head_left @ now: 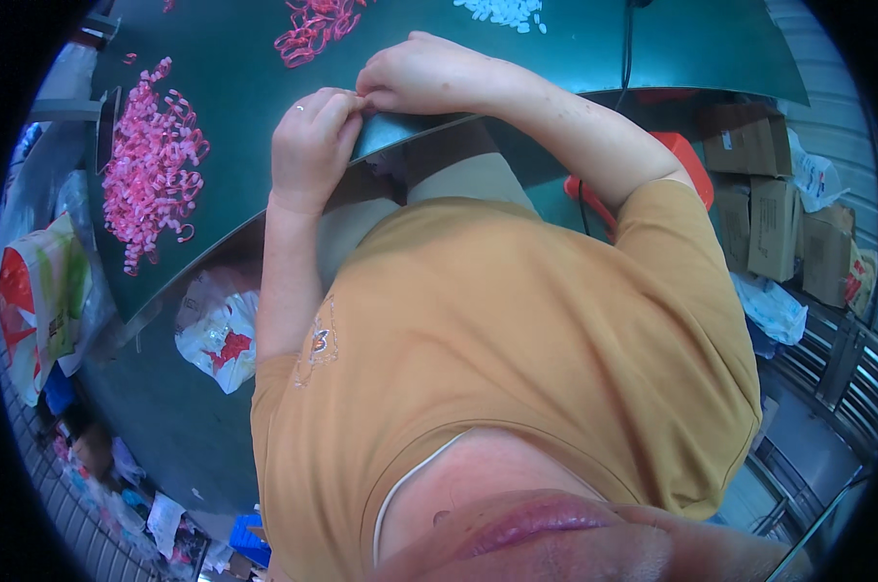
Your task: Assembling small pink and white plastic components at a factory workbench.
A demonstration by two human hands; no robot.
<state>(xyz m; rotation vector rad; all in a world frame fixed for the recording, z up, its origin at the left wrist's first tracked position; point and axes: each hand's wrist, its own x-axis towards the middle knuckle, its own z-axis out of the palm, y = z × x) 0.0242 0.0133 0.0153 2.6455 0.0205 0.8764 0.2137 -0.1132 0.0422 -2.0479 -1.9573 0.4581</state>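
Note:
At the near edge of the green table (235,107), my two hands meet with their fingertips together. My left hand (313,145), wearing a ring, is closed in a pinch. Curled against it from the right is my right hand (415,78), also closed. Anything between the fingers is hidden. Beyond the hands lies a small heap of pinkish-red loops (318,27). To the left spreads a larger pile of small pink loop-shaped pieces (153,170). Small white pieces (505,12) are scattered at the far side, right of the red heap.
A dark cable (627,58) hangs over the table at the right. Below it sits a red-orange seat or stool (686,160). Cardboard boxes (774,228) are stacked at the right. Plastic bags (221,330) hang or lie below the table's left edge. A flat dark device (107,126) stands by the pink pile.

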